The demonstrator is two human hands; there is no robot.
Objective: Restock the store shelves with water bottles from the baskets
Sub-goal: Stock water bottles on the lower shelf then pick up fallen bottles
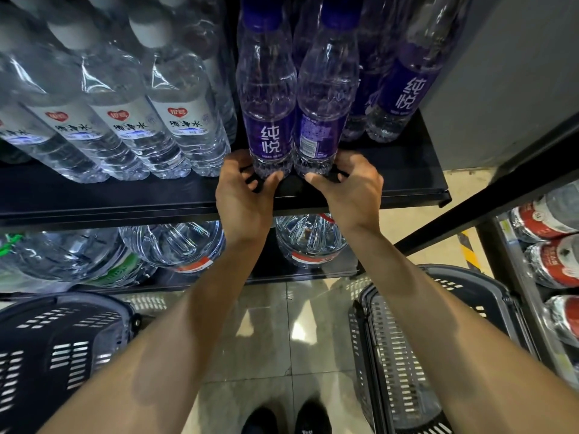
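- Two water bottles stand upright and touching, side by side, at the front of the dark shelf: the left purple bottle and the right purple bottle.
- Your left hand grips the foot of the left purple bottle, thumb pressed on its front and fingers curled round its outer side.
- Your right hand holds the right purple bottle the same way, thumb at the front of the base and fingers hooked round its outer side.
- Beyond your right hand, further back on the shelf, stands more purple stock.
- Out past your left hand, a row of white-labelled bottles lines the same shelf.
- Under your wrists, one level down, sit large clear jugs.
- Below your left forearm the left basket sits on the floor, and below your right forearm sits the right basket.
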